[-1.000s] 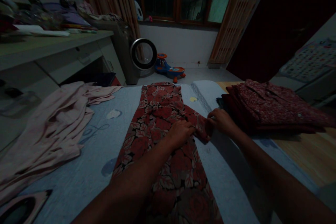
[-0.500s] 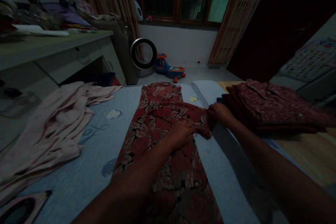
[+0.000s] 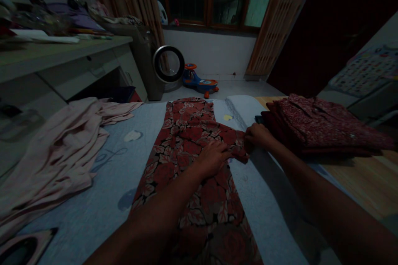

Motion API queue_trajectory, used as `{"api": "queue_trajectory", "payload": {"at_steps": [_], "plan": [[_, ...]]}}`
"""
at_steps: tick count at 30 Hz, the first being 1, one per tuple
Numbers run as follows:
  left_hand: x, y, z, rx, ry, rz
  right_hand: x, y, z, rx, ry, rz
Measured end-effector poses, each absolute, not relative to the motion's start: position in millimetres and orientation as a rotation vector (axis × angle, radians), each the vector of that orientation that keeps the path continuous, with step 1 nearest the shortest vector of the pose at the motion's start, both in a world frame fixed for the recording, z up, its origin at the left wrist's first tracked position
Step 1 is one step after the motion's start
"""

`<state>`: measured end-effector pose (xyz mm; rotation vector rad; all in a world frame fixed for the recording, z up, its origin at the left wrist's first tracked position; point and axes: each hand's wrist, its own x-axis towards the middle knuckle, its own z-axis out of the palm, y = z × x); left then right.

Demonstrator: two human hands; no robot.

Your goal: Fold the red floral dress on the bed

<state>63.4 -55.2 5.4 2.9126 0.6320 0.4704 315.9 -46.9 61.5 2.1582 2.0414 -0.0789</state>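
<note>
A red floral garment [image 3: 189, 140] lies flat lengthwise on a light blue-grey sheet [image 3: 93, 190]. My left hand [image 3: 213, 158] presses down on the garment near its right side. My right hand [image 3: 257, 136] pinches the garment's short sleeve at the right edge, with the sleeve stretched out between the two hands. The room is dim.
A crumpled pale pink cloth [image 3: 52, 153] lies at the left. A stack of folded dark red clothes [image 3: 317, 126] sits on a wooden surface [image 3: 367, 182] at the right. An iron [image 3: 21, 248] shows at the bottom left. A desk [image 3: 62, 58], a round fan [image 3: 169, 64] and a toy car [image 3: 199, 83] stand behind.
My right hand has drawn the sleeve a little up and back toward the garment. My left hand stays pressed on the cloth.
</note>
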Motion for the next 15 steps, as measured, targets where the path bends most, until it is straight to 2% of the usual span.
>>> {"api": "queue_trajectory", "payload": {"at_steps": [3, 5, 10, 13, 15], "plan": [[64, -54, 4, 2.861, 0.593, 0.482, 314, -43, 67, 2.176, 2.056, -0.232], [65, -54, 4, 2.824, 0.573, 0.476, 314, -43, 71, 2.225, 2.014, -0.226], [66, -57, 8, 2.811, 0.588, 0.447, 306, -55, 73, 2.32, 1.858, 0.168], [66, -57, 6, 2.815, 0.627, 0.463, 295, -68, 69, 2.262, 2.015, 0.425], [66, -57, 3, 2.811, 0.625, 0.497, 285, -78, 64, 2.241, 2.162, 0.437]]}}
